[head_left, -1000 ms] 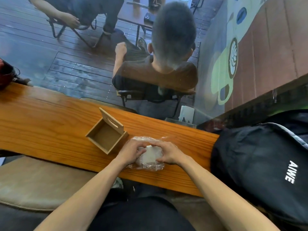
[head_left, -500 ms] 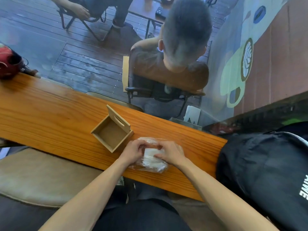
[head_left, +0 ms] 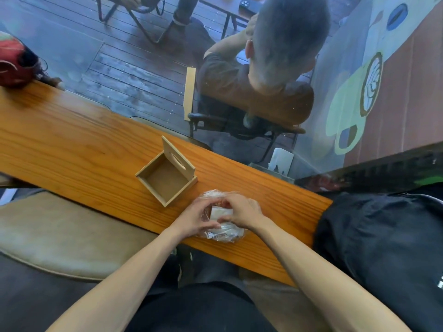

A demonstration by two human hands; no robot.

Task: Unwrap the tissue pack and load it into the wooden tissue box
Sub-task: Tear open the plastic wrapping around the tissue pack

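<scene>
On the table (head_left: 72,149), close to its near edge, lies the tissue pack (head_left: 221,213), with its clear wrap (head_left: 223,234) on and crinkled around the white tissues; both hands are on it. The left hand (head_left: 195,218) curls around the pack's left side and pinches the wrap there; the right hand (head_left: 242,212) grips the right side, with its fingertips (head_left: 226,203) pressed into the plastic on top; neither hand is loose. Just beside the pack, up and to the left, sits the wooden tissue box (head_left: 165,180); it is empty, and its lid (head_left: 178,161) with the slot stands up at the back, so the way in is clear.

The step in hand looks like tearing the wrap open. To do it well, I think each hand should grab only the thin plastic, not the tissues, and pull apart gently; a hard tug could rip or scatter the soft sheets. Keeping the pack flat on the table should help; so should keeping the stack square, so it can drop straight into the box.
</scene>
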